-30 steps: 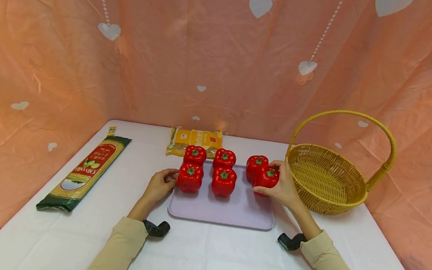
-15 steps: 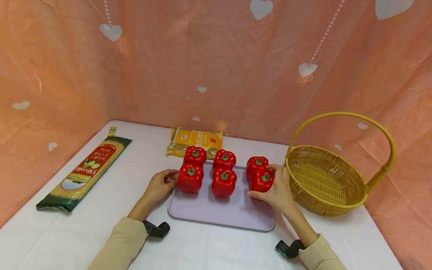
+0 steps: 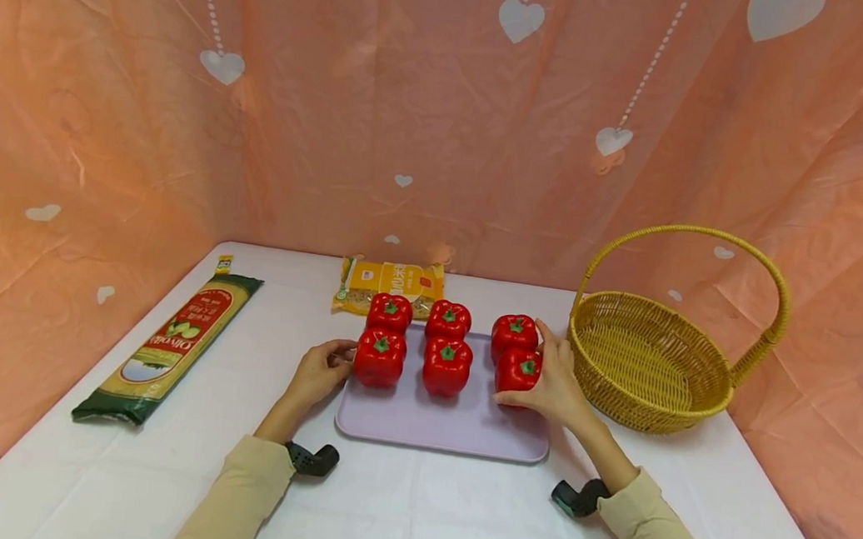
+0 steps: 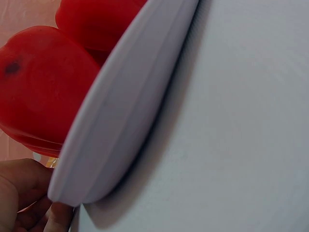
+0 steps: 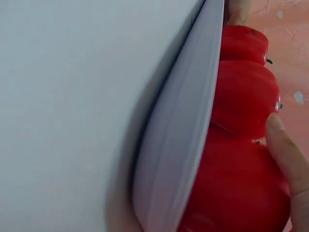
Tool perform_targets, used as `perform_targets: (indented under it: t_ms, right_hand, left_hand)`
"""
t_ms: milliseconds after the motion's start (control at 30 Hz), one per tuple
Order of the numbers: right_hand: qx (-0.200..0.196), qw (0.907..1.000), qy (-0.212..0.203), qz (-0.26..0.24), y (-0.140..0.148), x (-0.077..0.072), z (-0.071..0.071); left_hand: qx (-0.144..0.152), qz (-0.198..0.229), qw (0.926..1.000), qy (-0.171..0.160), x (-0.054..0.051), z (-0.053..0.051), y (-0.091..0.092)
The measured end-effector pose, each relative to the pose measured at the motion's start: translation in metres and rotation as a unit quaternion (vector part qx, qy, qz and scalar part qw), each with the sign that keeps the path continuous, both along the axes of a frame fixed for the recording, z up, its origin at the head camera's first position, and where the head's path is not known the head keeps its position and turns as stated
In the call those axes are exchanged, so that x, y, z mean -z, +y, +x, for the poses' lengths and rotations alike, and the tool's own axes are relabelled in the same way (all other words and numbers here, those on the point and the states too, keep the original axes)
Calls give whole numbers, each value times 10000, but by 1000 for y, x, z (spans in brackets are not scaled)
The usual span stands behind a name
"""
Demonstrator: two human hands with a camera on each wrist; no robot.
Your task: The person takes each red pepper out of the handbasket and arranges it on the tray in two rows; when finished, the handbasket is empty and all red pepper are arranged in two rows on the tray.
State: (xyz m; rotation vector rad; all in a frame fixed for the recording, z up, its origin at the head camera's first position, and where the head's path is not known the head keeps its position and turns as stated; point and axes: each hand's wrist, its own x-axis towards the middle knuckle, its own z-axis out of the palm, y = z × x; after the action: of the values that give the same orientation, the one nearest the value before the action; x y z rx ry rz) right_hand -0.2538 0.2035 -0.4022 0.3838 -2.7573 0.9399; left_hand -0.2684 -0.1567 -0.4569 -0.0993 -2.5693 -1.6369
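A lilac tray point(image 3: 435, 428) holds several red bell peppers in two rows. My left hand point(image 3: 316, 372) pinches the tray's left edge, beside the front-left bell pepper point(image 3: 379, 359); in the left wrist view, fingers point(image 4: 29, 176) lie above and below the rim. On the right, my right hand point(image 3: 560, 385) grips the front-right bell pepper point(image 3: 518, 371), thumb at its near side and fingers round its right side. This pepper stands on the tray, close against the back-right bell pepper point(image 3: 513, 332). In the right wrist view, the thumb point(image 5: 285, 150) lies over the gripped pepper.
A yellow wicker basket point(image 3: 643, 410) with a tall handle stands right of the tray. Behind the tray lies a yellow grain packet point(image 3: 393, 279). A green and gold pasta packet point(image 3: 171, 339) lies at the left. An orange curtain point(image 3: 441, 136) hangs behind the white table point(image 3: 415, 502).
My right hand has moved the front-right pepper slightly left and lowered it toward me, in front of the back-right one. The left hand has stayed at the tray's edge.
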Motion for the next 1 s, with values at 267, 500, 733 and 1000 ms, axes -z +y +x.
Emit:
perform_targets:
  t_ms: [267,500,733,1000]
  right_hand:
    - [-528,9985,-30,-144,17,-10,1]
    - [-864,9943,-469,-408,26,-10,2]
    - [-1019,9922,-502,-504,27,-8,2]
    - [-1100,9892,-672,-697,26,-9,1]
  left_hand:
    - [22,-53,10000,-8,-4,1,0]
    - [53,-34,9999,82,-4,4,-1]
    - [44,-21,9999,105,-1,3,-1]
    - [73,0,10000,40,-2,3,0]
